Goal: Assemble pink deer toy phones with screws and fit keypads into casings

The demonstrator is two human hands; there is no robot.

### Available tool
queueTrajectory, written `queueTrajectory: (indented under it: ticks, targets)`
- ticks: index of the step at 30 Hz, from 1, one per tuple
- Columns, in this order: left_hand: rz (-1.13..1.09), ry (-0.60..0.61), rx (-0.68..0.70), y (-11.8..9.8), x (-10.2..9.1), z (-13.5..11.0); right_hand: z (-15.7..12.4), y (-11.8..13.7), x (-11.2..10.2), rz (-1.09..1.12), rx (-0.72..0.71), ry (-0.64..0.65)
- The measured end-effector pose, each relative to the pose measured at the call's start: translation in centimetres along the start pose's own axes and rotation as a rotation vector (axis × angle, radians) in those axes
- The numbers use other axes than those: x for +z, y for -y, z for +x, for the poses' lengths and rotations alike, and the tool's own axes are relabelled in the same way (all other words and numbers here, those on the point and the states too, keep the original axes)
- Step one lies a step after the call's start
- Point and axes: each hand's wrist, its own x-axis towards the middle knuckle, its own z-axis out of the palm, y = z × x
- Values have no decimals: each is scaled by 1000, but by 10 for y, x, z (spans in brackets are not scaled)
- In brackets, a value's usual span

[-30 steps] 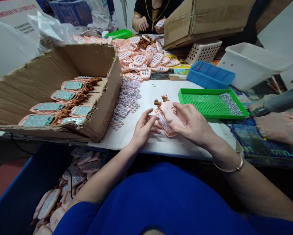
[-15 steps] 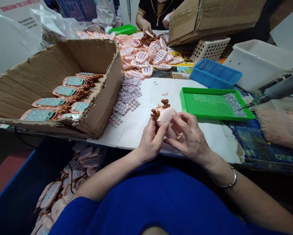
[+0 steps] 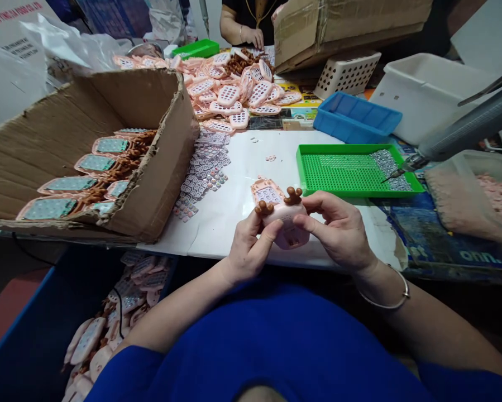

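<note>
The left hand (image 3: 248, 245) is curled, its thumb and fingertips pinched on the near left edge of a pink toy shell (image 3: 285, 222). The right hand (image 3: 343, 231) grips the same shell from the other side, thumb low and forefinger arched over the top, the other fingers loosely bent. A bracelet (image 3: 395, 301) sits on the right wrist. The shell is held between both hands just above the near edge of the white sheet (image 3: 234, 223), its two brown antlers (image 3: 293, 195) pointing away from the person.

Just beyond the shell, a second pink piece with a keypad (image 3: 267, 193) lies flat on the sheet. To its left a spread of small keypad mats (image 3: 200, 173) runs along the side of a torn cardboard box (image 3: 167, 184), which holds rows of antlered toys (image 3: 95, 164) lying face up. To the right of the hands stands a green tray (image 3: 318, 173) with a heap of screws (image 3: 387, 162) at its far end; the tip of a grey powered screwdriver (image 3: 464, 131) hangs over that heap. Behind the tray are a blue tray (image 3: 355, 117), a white tub (image 3: 426, 95) and a white perforated basket (image 3: 347, 72).

At the far end of the table lies a pile of pink shells (image 3: 234, 89), and a co-worker's hand (image 3: 254, 38) rests by it. Below the table edge, on the left, a blue bin (image 3: 33, 335) holds more pink parts
</note>
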Motion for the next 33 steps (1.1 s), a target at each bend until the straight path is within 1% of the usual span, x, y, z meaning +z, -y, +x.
queueTrajectory:
  ticks: [3,5,10,12,14,17,19,22,23,25,27,30,32,33]
  targets:
    - [64,0,52,6,-1,0,1,0,-3,-33,-26,40]
    - [51,-7,61,11,-2,2,3,1,-7,-100,-57,87]
    - [-187,-134,37,23,-8,11,1,3,-13,-319,-183,147]
    - [-207,-115,26,24,-10,13,-1,2,-13,-384,-218,158]
    - [-193,-63,1,21,-10,14,-3,1,-11,-414,-246,142]
    - [-202,3,-85,12,-7,11,-5,0,-8,-475,-294,91]
    - [-211,-25,-127,8,-3,10,-5,-2,-5,-538,-341,59]
    - [-196,-117,-130,6,-1,9,-6,-4,-4,-577,-385,45]
    - [-200,-132,-129,7,0,9,-5,-4,-4,-567,-383,47]
    - [-240,-130,-141,8,0,10,-5,-4,-4,-513,-336,40]
    - [-304,-120,-158,9,0,12,-6,-3,-1,-398,-239,28]
    - [-434,-134,-198,6,0,17,-9,-2,5,-176,-67,108]
    - [-513,-139,-261,2,1,20,-10,-1,4,-135,-20,155]
    - [-542,-137,-300,-1,2,21,-9,0,-1,-160,-18,149]
